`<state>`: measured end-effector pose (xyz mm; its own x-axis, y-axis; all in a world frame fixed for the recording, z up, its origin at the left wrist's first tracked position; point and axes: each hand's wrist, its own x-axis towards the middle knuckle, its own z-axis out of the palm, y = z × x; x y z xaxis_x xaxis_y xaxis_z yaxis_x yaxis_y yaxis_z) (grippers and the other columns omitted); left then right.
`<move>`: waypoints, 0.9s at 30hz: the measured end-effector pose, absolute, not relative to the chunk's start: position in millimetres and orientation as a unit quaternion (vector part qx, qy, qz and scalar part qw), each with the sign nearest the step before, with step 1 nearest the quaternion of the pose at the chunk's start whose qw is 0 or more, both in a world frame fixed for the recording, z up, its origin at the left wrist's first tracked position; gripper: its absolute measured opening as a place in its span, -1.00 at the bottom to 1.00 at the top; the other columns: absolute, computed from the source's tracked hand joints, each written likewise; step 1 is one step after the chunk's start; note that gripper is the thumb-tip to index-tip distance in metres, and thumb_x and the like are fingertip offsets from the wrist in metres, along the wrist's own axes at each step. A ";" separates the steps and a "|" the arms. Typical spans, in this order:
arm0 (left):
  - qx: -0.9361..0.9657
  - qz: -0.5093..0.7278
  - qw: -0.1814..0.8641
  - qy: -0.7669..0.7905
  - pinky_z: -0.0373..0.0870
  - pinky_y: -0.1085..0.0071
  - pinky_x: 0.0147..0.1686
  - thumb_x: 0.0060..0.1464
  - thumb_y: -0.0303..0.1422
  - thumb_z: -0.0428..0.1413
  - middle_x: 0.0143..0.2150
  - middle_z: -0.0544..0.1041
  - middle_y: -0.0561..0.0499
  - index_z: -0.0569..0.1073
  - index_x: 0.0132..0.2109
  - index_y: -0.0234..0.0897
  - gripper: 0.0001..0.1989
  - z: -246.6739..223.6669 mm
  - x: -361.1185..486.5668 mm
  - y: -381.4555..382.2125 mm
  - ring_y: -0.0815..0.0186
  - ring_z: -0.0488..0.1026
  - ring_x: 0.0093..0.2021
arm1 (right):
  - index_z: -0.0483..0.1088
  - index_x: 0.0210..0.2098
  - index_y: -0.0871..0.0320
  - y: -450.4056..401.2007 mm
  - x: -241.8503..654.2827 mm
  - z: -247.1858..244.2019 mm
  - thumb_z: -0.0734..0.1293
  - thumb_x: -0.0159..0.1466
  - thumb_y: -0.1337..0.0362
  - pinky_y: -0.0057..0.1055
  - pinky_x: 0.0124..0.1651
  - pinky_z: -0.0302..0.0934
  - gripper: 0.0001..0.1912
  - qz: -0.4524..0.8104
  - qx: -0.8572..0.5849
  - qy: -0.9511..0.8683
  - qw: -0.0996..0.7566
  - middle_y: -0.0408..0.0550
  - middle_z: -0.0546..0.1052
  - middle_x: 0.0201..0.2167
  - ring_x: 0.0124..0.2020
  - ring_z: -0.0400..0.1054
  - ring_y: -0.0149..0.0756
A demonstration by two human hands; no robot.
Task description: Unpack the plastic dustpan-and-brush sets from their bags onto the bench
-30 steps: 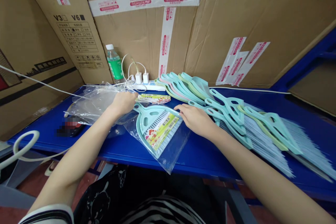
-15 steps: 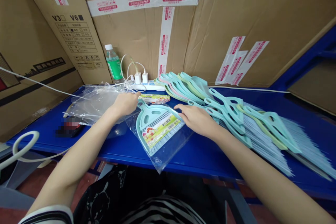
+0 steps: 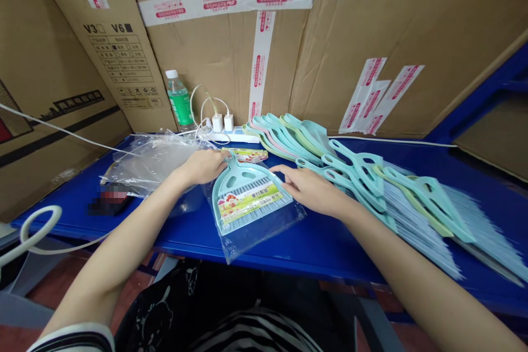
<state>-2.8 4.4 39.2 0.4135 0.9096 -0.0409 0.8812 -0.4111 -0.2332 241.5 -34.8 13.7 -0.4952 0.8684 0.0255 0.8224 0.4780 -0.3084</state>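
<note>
A light-blue dustpan (image 3: pixel 220 206) lies on the table in a clear plastic bag (image 3: pixel 247 245), its handle pointing away from me. Nested in it is a brush (image 3: pixel 258 213) with grey bristles, under a yellow-green label card (image 3: pixel 247 202) printed with mushrooms. My left hand (image 3: pixel 206 166) is closed around the handle end, its fingertips partly hidden. At the right rim, my right hand (image 3: pixel 311 190) holds the bag's side between thumb and fingers, the index finger reaching over the edge. Several label cards (image 3: pixel 251 155) lie just behind the handle.
Nested dustpans (image 3: pixel 289 137) sit at the back; loose brushes (image 3: pixel 412 203) spread across the right. Clear plastic bags (image 3: pixel 148 162) lie left, near a dark blurred object (image 3: pixel 109 202). A green-labelled bottle (image 3: pixel 179 102) and power strip (image 3: pixel 237 136) stand before the cardboard wall (image 3: pixel 218 60).
The bagged dustpan has turned clockwise: its handle moved right and its lower edge left and away from me. My left hand moved slightly right with the handle; the right hand barely shifted.
</note>
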 end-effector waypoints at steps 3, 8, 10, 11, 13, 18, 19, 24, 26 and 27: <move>-0.853 0.072 0.067 -0.513 0.39 0.29 -0.17 0.24 -0.37 -0.17 0.01 0.55 -0.18 0.35 0.10 -0.30 -0.64 37.5 -3.1 5.8 0.11 0.52 -0.04 | 0.23 0.22 0.18 -32.6 245.8 11.0 0.12 0.29 0.41 -0.45 -0.44 0.02 -0.50 0.149 -0.480 -0.859 0.099 -0.17 0.37 -0.55 -0.52 0.23 -0.32; -0.867 0.067 0.054 -0.491 0.39 0.29 -0.14 0.24 -0.37 -0.18 0.00 0.55 -0.15 0.36 0.07 -0.29 -0.65 36.3 -4.0 6.8 0.14 0.52 -0.04 | 0.20 0.25 0.22 -32.4 249.5 11.4 0.11 0.27 0.42 -0.45 -0.45 0.03 -0.45 0.172 -0.458 -0.868 0.083 -0.16 0.36 -0.53 -0.51 0.21 -0.33; -0.875 0.060 0.049 -0.477 0.39 0.29 -0.12 0.23 -0.38 -0.17 0.00 0.55 -0.15 0.37 0.07 -0.30 -0.64 36.0 -4.7 7.2 0.16 0.51 -0.04 | 0.16 0.27 0.24 -33.7 250.2 14.0 0.12 0.26 0.43 -0.45 -0.45 0.05 -0.42 0.199 -0.453 -0.866 0.071 -0.18 0.35 -0.54 -0.52 0.21 -0.33; -0.880 0.055 0.044 -0.469 0.39 0.29 -0.11 0.23 -0.38 -0.17 -0.01 0.55 -0.16 0.38 0.07 -0.30 -0.64 35.6 -5.1 7.5 0.16 0.51 -0.04 | 0.15 0.28 0.24 -34.3 250.5 15.3 0.13 0.25 0.42 -0.44 -0.45 0.07 -0.41 0.214 -0.452 -0.863 0.067 -0.19 0.35 -0.54 -0.52 0.22 -0.33; -0.891 0.045 0.034 -0.450 0.39 0.28 -0.08 0.22 -0.40 -0.16 -0.02 0.55 -0.18 0.38 0.08 -0.33 -0.63 34.5 -5.9 8.3 0.17 0.51 -0.04 | 0.13 0.29 0.24 -35.0 250.9 17.0 0.16 0.25 0.38 -0.43 -0.43 0.10 -0.40 0.236 -0.451 -0.857 0.074 -0.19 0.37 -0.52 -0.51 0.24 -0.33; -0.915 0.010 0.020 -0.402 0.36 0.26 0.02 0.23 -0.41 -0.14 0.03 0.52 -0.17 0.36 0.12 -0.31 -0.63 29.2 -6.6 10.3 0.20 0.46 0.03 | 0.11 0.30 0.28 -31.7 247.8 11.3 0.14 0.33 0.25 -0.39 -0.38 0.17 -0.44 0.204 -0.481 -0.843 0.127 -0.11 0.45 -0.47 -0.46 0.30 -0.28; -0.917 0.006 0.021 -0.399 0.35 0.24 0.05 0.23 -0.41 -0.14 0.05 0.51 -0.17 0.35 0.13 -0.31 -0.62 28.2 -6.4 10.5 0.20 0.44 0.05 | 0.10 0.30 0.29 -30.8 246.3 9.4 0.13 0.34 0.27 -0.39 -0.37 0.17 -0.44 0.195 -0.490 -0.840 0.128 -0.10 0.46 -0.48 -0.46 0.31 -0.27; -0.920 0.003 0.020 -0.391 0.30 0.23 0.11 0.23 -0.44 -0.14 0.10 0.48 -0.17 0.32 0.16 -0.30 -0.61 25.7 -6.3 10.3 0.22 0.41 0.10 | 0.09 0.31 0.29 -29.5 237.5 5.7 0.12 0.34 0.33 -0.39 -0.34 0.18 -0.45 0.176 -0.517 -0.830 0.118 -0.07 0.48 -0.46 -0.43 0.33 -0.23; -0.923 0.000 0.019 -0.385 0.30 0.23 0.12 0.22 -0.46 -0.14 0.12 0.47 -0.16 0.29 0.19 -0.27 -0.59 25.1 -6.4 10.1 0.22 0.40 0.11 | 0.08 0.31 0.31 -30.1 234.7 6.6 0.12 0.34 0.33 -0.39 -0.33 0.17 -0.45 0.177 -0.529 -0.821 0.123 -0.03 0.49 -0.40 -0.41 0.34 -0.22; -0.924 0.000 0.018 -0.383 0.30 0.22 0.12 0.22 -0.47 -0.15 0.12 0.47 -0.16 0.28 0.20 -0.27 -0.58 24.8 -6.3 10.0 0.22 0.40 0.11 | 0.08 0.31 0.32 -30.3 233.8 7.0 0.11 0.35 0.34 -0.39 -0.32 0.17 -0.45 0.180 -0.534 -0.816 0.126 -0.02 0.48 -0.39 -0.41 0.33 -0.23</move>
<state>-6.3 10.0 24.8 0.7068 0.7073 0.0147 0.7073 -0.7061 -0.0330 233.8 -30.3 7.0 -0.3971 0.9177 0.0130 0.8274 0.3641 -0.4277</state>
